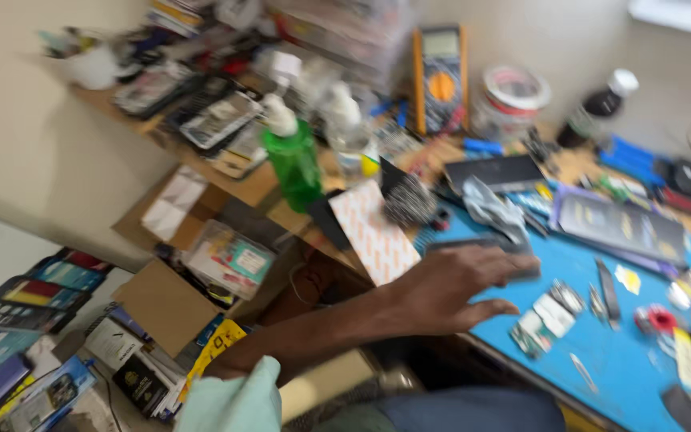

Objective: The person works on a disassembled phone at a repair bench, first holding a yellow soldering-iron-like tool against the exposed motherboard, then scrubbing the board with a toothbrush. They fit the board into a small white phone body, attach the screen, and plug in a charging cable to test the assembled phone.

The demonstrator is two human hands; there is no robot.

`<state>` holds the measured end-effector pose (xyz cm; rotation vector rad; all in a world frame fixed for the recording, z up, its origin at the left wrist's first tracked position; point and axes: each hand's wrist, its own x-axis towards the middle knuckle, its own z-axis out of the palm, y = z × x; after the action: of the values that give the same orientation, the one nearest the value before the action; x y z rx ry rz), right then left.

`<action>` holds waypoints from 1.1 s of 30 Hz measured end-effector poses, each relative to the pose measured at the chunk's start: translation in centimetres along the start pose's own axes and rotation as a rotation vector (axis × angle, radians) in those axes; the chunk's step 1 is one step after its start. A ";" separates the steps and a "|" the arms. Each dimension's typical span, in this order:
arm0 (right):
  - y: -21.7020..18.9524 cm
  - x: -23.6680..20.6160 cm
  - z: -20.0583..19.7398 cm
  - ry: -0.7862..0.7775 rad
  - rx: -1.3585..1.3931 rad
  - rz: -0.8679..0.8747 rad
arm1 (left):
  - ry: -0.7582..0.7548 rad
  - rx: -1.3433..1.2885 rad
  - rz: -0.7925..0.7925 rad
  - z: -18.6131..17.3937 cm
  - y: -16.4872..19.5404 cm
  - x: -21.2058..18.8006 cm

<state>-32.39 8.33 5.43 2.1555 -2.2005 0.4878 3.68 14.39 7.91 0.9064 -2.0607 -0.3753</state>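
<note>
1. While the view is blurred, the blue mat (601, 352) is the biggest thing in it and serves as landmark; it covers the near right part of a crowded bench.
2. One hand (449, 288) reaches over the mat's left edge, fingers spread and open, palm down. From the arm's angle I judge it the left; the other hand is out of view.
3. Under its fingertips, on the mat's upper left, lies a dark flat slab, probably a phone (481, 248). The fingers touch or hover just over it; blur hides which, and no grip shows.
4. Behind the mat's left corner stand a green bottle (293, 164) and a clear bottle (349, 136); a yellow meter (441, 76) leans farther back.
5. Right of the hand, on the mat, lie small parts (549, 312) and tweezers (608, 292).
6. Risk, as I judge it: a loose, flat-handed pick could let the phone slide off the mat's near edge; a sweeping wrist could scatter the parts or tip the bottles.
</note>
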 end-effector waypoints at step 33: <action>-45.3 -3.6 -2.0 -0.792 1.493 -0.344 | 0.773 0.154 0.045 -20.9 -15.9 -7.8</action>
<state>11.69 12.44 15.74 3.8357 -1.5844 2.0017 30.70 10.04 7.43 0.9075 -1.3974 0.1551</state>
